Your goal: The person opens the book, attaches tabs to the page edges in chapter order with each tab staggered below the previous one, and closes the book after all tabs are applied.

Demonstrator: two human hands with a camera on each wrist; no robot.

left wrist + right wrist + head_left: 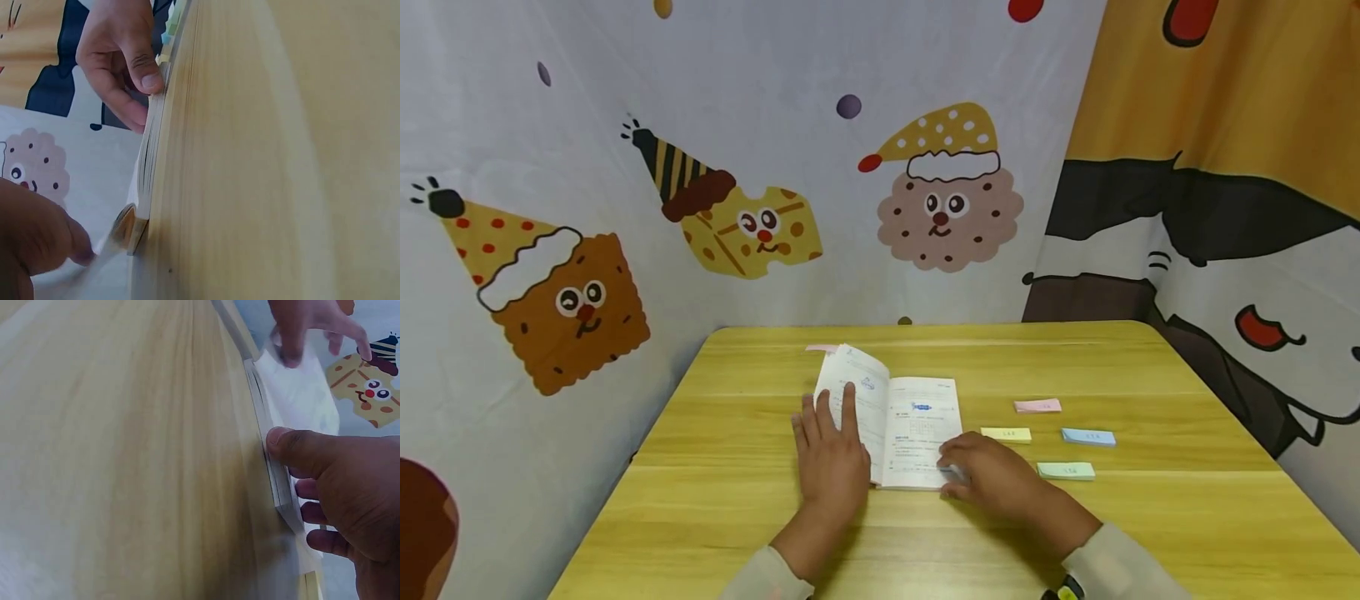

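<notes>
An open book [922, 425] with printed pages lies on the wooden table, its left leaves raised and curving. Across the left page spreads my left hand [832, 458], fingers mostly straight, touching the paper. My right hand [992, 473] is at the lower right corner of the book. In the right wrist view its thumb [290, 444] presses the lower edge of the page block [261, 406], while the curled fingers lie over the page side. A pink paper strip [822, 347] sticks out past the top of the left leaves.
To the right of the book lie small folded paper strips: pink [1037, 406], yellow [1006, 435], blue [1088, 437] and green [1066, 472]. The yellow one is close to my right hand. A cartoon-printed curtain [850, 300] hangs behind the table [737, 533].
</notes>
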